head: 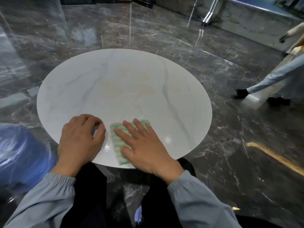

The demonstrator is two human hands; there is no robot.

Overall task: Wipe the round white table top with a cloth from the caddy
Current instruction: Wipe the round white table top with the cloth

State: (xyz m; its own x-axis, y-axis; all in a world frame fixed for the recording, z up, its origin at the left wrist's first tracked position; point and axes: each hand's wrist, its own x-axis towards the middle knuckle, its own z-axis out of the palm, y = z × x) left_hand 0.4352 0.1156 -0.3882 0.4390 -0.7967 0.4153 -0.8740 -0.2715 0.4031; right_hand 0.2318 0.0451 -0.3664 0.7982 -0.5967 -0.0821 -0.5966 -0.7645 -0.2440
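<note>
Our right hand (144, 145) presses flat, fingers spread, on the green-and-white striped cloth (118, 145) at the round white marble tabletop's (115, 83) near edge; left hand (80, 137) curls empty (bracing). Better sweep overlapping arcs outward.

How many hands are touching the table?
2. The left hand rests curled on the table near its front edge; the right hand lies flat beside it, pressing the green cloth.
</note>
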